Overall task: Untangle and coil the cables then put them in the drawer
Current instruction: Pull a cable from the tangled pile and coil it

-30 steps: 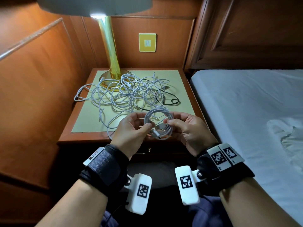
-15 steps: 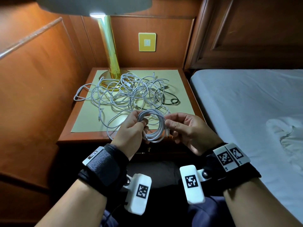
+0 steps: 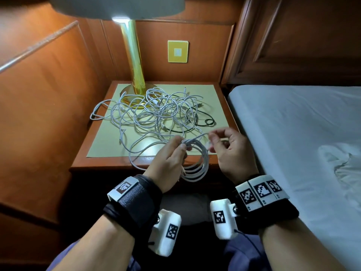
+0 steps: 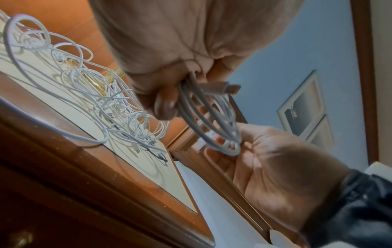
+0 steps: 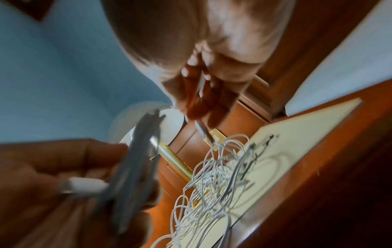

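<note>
The left hand [image 3: 168,161] has its grip pinched tight on the top of a white cable coil [image 3: 195,167], whose loops hang below it. Just right, the right hand [image 3: 230,151] pinches the coil's loose end. Beyond both grips, tangled cables [image 3: 156,112] lie on the worktop [image 3: 211,98].

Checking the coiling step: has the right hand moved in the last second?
Yes. The right hand has drawn away from the coil, rising toward the nightstand's right edge with the cable end.
</note>
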A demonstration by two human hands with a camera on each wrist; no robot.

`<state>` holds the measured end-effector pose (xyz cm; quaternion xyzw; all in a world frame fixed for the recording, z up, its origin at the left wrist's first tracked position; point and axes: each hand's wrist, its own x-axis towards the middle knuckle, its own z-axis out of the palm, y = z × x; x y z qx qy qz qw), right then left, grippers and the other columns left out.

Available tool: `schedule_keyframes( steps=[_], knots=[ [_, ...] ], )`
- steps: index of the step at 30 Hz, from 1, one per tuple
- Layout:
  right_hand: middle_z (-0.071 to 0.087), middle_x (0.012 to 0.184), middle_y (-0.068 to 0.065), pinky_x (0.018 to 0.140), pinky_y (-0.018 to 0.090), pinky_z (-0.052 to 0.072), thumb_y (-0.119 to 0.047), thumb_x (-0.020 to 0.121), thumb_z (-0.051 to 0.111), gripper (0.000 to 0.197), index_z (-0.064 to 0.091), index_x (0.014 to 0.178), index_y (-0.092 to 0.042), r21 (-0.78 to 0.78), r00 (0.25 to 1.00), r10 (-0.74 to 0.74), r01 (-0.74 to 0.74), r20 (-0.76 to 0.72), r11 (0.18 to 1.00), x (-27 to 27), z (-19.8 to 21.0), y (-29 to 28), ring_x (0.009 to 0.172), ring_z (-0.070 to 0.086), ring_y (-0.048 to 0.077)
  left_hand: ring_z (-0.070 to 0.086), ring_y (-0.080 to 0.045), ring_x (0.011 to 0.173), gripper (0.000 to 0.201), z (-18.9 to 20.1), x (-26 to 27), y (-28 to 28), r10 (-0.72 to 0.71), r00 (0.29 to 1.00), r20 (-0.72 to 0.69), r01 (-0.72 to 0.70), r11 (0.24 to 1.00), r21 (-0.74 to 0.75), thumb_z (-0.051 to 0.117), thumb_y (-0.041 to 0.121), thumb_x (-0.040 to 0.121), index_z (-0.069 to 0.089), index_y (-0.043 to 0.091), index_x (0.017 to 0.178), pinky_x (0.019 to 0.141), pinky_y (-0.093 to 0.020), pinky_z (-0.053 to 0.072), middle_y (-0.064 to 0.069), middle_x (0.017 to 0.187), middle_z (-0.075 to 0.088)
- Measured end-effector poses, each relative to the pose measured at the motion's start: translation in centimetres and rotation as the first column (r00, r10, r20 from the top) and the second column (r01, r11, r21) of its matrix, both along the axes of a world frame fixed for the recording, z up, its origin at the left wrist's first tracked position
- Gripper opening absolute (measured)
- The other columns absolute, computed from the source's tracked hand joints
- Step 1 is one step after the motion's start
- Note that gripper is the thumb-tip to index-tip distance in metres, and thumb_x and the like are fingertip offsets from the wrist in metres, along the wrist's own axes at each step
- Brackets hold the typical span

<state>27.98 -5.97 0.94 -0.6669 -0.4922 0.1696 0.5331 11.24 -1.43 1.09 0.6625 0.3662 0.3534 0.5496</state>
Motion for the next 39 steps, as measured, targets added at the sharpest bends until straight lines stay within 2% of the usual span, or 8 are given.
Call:
schedule_keyframes(
  steps=[4,7,12,17,25,30,36,39],
  knots=[
    [0.076,0.089,0.013,0.091,0.048,0.057,-0.022,0.097,0.062,0.021,0.076,0.083,-0.016,-0.166,0.854,0.123,-0.236,-0.506,0.957,-1.4,-0.5,0.5,0.087,0.072,0.031,0.046,-0.006,0.062,0.015,0.0,-0.2,0.1,0.02,0.999,-0.05,-0.014,0.994,0.111,0.039,0.015,0.094,0.049,0.009,0.103,0.059,-0.019,0.04,0.002,0.077,0.047],
    [0.073,0.092,0.023,0.092,0.051,0.056,-0.026,0.098,0.06,0.028,0.073,0.093,-0.001,-0.066,0.644,0.163,-0.316,-0.747,0.947,-2.0,0.7,0.2,0.084,0.069,0.032,0.051,0.006,0.052,0.018,0.2,-0.2,-0.1,0.007,0.999,-0.039,-0.004,0.996,0.084,0.036,-0.007,0.098,0.041,0.006,0.11,0.053,-0.009,0.039,0.002,0.077,0.044],
    [0.074,0.088,0.02,0.085,0.052,0.058,-0.021,0.078,0.081,0.026,0.068,0.094,-0.005,-0.05,0.801,0.195,-0.27,-0.566,0.962,-2.3,-0.1,0.1,0.079,0.07,0.027,0.048,-0.001,0.064,0.036,-0.4,-0.2,0.0,-0.045,0.997,-0.061,0.049,0.996,0.074,0.038,-0.003,0.085,0.036,0.021,0.111,0.062,-0.017,0.039,-0.002,0.089,0.051],
    [0.073,0.081,0.006,0.071,0.037,0.055,-0.019,0.084,0.069,0.017,0.067,0.097,-0.009,0.045,0.727,0.228,-0.262,-0.648,0.964,-2.0,0.3,0.5,0.072,0.068,0.016,0.062,-0.012,0.072,0.026,-0.1,-0.3,0.2,0.059,0.996,0.068,-0.063,0.996,0.065,0.048,0.001,0.088,0.053,0.014,0.11,0.07,-0.04,0.055,0.005,0.088,0.063],
    [0.061,0.074,0.005,0.066,0.032,0.054,-0.019,0.087,0.063,0.023,0.061,0.105,-0.005,0.08,0.634,0.354,-0.419,-0.688,0.904,-2.4,1.4,0.0,0.066,0.058,0.02,0.061,-0.016,0.062,0.016,0.7,-2.0,1.0,0.068,0.945,0.32,-0.01,0.984,-0.179,0.066,-0.004,0.084,0.066,0.007,0.095,0.059,-0.027,0.054,-0.001,0.079,0.066],
    [0.071,0.089,0.0,0.083,0.034,0.057,-0.006,0.087,0.071,0.015,0.069,0.096,-0.018,-0.129,0.916,0.361,-0.385,-0.175,0.914,-1.5,0.7,-0.2,0.085,0.068,0.015,0.061,-0.013,0.064,0.016,0.4,-1.6,1.0,0.145,0.931,0.336,-0.096,0.983,-0.157,0.061,-0.008,0.091,0.068,0.004,0.097,0.057,-0.024,0.054,-0.001,0.077,0.069],
    [0.069,0.084,-0.005,0.074,0.035,0.058,-0.024,0.089,0.066,0.01,0.067,0.099,-0.028,-0.226,0.966,0.255,-0.259,-0.049,0.939,-1.6,0.5,-0.2,0.074,0.069,0.01,0.065,-0.014,0.073,0.019,0.7,-1.3,0.8,0.153,0.918,0.366,-0.12,0.986,-0.112,0.064,-0.007,0.089,0.072,0.009,0.095,0.061,-0.021,0.054,-0.004,0.083,0.073],
    [0.071,0.089,0.003,0.076,0.043,0.061,-0.033,0.101,0.051,0.012,0.057,0.105,-0.023,-0.337,0.926,0.319,-0.372,-0.203,0.865,-2.4,0.3,-0.3,0.073,0.073,0.019,0.067,-0.016,0.079,0.02,0.6,-1.6,1.1,0.153,0.943,0.296,-0.156,0.988,-0.013,0.067,-0.004,0.088,0.074,0.012,0.097,0.068,-0.024,0.056,-0.004,0.089,0.075]
  ],
)
